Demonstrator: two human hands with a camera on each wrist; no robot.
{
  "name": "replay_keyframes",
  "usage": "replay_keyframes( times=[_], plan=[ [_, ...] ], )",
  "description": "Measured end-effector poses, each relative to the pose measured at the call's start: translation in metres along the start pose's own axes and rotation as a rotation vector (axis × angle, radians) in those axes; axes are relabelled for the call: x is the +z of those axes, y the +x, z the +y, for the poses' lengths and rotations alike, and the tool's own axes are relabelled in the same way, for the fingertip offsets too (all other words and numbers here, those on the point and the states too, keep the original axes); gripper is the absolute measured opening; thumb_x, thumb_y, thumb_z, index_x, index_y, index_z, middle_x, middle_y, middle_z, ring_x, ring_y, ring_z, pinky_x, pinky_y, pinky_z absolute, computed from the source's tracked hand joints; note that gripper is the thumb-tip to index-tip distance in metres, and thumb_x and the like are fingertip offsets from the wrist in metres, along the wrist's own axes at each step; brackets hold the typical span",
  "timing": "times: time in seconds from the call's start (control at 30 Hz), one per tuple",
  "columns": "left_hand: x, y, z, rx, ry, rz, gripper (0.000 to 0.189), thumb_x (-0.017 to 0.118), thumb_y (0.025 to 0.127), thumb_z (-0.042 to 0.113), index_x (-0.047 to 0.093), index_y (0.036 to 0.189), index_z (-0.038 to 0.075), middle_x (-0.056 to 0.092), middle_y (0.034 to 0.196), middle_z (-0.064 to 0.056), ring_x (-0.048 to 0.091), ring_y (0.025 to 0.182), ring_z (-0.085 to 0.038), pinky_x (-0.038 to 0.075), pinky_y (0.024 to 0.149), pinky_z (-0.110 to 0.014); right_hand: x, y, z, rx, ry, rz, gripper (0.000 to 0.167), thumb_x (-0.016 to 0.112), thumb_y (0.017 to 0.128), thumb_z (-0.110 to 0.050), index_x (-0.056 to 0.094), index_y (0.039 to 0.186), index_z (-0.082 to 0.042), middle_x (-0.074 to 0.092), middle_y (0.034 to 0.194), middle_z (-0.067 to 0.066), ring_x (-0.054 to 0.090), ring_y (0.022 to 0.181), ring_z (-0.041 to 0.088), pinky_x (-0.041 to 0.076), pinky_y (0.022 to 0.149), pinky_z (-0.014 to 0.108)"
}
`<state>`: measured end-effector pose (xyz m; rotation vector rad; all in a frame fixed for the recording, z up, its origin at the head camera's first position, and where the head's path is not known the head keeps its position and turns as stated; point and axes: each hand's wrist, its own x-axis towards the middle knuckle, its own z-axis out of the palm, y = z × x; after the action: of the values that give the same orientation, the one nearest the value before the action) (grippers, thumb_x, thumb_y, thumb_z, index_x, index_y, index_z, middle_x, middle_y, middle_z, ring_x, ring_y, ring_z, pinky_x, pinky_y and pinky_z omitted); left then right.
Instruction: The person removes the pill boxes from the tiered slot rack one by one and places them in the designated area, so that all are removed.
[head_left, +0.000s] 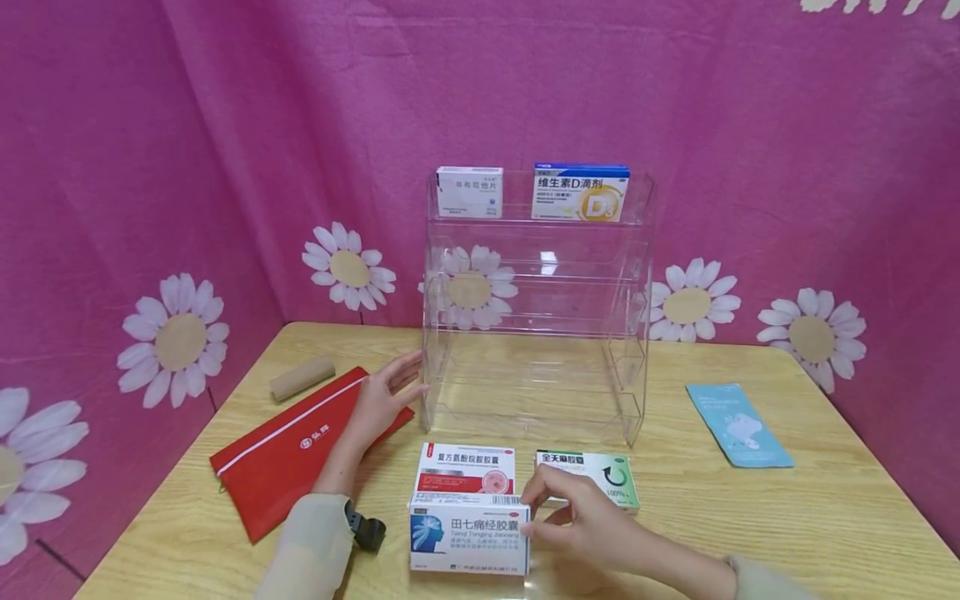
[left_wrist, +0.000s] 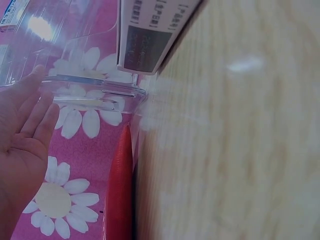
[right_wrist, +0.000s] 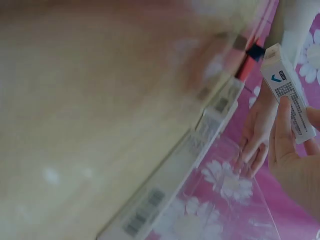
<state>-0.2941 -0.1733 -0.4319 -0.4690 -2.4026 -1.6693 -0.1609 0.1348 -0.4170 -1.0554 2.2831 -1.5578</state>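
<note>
My right hand (head_left: 581, 521) pinches a white and blue medicine box (head_left: 468, 540) by its right end, raised in front of the other boxes. In the right wrist view the narrow side of this medicine box (right_wrist: 287, 92) shows between thumb and fingers. With fingers extended, my left hand (head_left: 386, 396) is at the left side of a clear tiered display rack (head_left: 536, 327); whether it presses on the rack I cannot tell. Behind the held box lies a red and white medicine box (head_left: 465, 471), partly covered. A green and white medicine box (head_left: 618, 477) is partly hidden by my right hand.
On the rack's top tier stand a small white box (head_left: 470, 193) and a blue, white and yellow box (head_left: 573, 193). A red zip pouch (head_left: 281, 467) and a brown cardboard-like roll (head_left: 302, 379) lie left. A light blue packet (head_left: 738, 425) lies right. A pink curtain hangs behind.
</note>
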Motion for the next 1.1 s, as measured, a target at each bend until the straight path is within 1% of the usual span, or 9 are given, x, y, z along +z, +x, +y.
replay_keyframes(
  times=[0.07, 0.23, 0.4, 0.5, 0.63, 0.93, 1.1],
  plan=[
    [0.000, 0.000, -0.001, 0.005, -0.008, 0.000, 0.058, 0.071, 0.086, 0.003, 0.050, 0.141, 0.001, 0.055, 0.142, -0.021, 0.055, 0.131, -0.036, 0.048, 0.107, -0.042, 0.003, -0.001, 0.001, 0.018, 0.011, -0.022, 0.019, 0.070, 0.090, -0.018, 0.058, 0.098, -0.007, 0.064, 0.099, 0.014, 0.062, 0.094, -0.001, 0.063, 0.072, 0.021],
    [0.001, 0.001, -0.002, 0.021, -0.021, -0.003, 0.057, 0.071, 0.087, 0.002, 0.051, 0.140, 0.000, 0.055, 0.141, -0.021, 0.055, 0.130, -0.036, 0.048, 0.107, -0.041, 0.010, -0.002, 0.006, 0.006, 0.008, -0.059, 0.017, 0.070, 0.090, -0.015, 0.057, 0.097, -0.007, 0.065, 0.098, 0.015, 0.061, 0.093, -0.003, 0.062, 0.072, 0.019],
    [0.002, 0.001, -0.001, 0.031, -0.014, -0.006, 0.057, 0.070, 0.087, 0.001, 0.050, 0.140, 0.000, 0.054, 0.141, -0.022, 0.055, 0.130, -0.037, 0.049, 0.106, -0.039, 0.013, -0.002, 0.008, 0.025, -0.007, -0.072, 0.017, 0.070, 0.089, -0.012, 0.056, 0.096, -0.006, 0.067, 0.097, 0.015, 0.064, 0.091, 0.001, 0.061, 0.073, 0.016],
    [0.002, 0.002, 0.000, 0.039, -0.019, -0.001, 0.057, 0.070, 0.087, 0.000, 0.050, 0.140, -0.001, 0.054, 0.141, -0.024, 0.054, 0.130, -0.039, 0.049, 0.106, -0.041, 0.014, -0.002, 0.008, 0.067, -0.021, -0.066, 0.017, 0.071, 0.088, -0.011, 0.056, 0.095, -0.008, 0.068, 0.097, 0.012, 0.065, 0.089, 0.002, 0.060, 0.072, 0.015],
    [0.001, 0.003, -0.001, 0.043, -0.025, 0.006, 0.057, 0.070, 0.087, 0.000, 0.050, 0.140, -0.001, 0.054, 0.140, -0.026, 0.053, 0.130, -0.041, 0.048, 0.107, -0.041, 0.014, -0.001, 0.009, 0.131, -0.035, -0.072, 0.019, 0.073, 0.087, -0.014, 0.056, 0.095, -0.010, 0.069, 0.095, 0.006, 0.062, 0.087, -0.002, 0.059, 0.073, 0.013],
    [0.001, 0.001, -0.001, 0.044, -0.021, 0.005, 0.057, 0.070, 0.087, 0.000, 0.050, 0.140, -0.003, 0.054, 0.140, -0.027, 0.054, 0.130, -0.040, 0.048, 0.107, -0.041, 0.016, 0.003, 0.010, 0.197, -0.073, -0.122, 0.020, 0.073, 0.087, -0.018, 0.057, 0.098, -0.012, 0.070, 0.087, 0.000, 0.061, 0.080, -0.004, 0.057, 0.075, 0.013],
    [0.001, 0.000, -0.001, 0.034, -0.023, -0.002, 0.057, 0.069, 0.087, 0.000, 0.049, 0.140, -0.002, 0.053, 0.141, -0.026, 0.053, 0.131, -0.040, 0.047, 0.107, -0.041, 0.017, 0.004, 0.011, 0.223, -0.100, -0.123, 0.019, 0.073, 0.087, -0.020, 0.059, 0.098, -0.013, 0.068, 0.085, -0.003, 0.059, 0.078, -0.003, 0.056, 0.072, 0.014]
  ],
)
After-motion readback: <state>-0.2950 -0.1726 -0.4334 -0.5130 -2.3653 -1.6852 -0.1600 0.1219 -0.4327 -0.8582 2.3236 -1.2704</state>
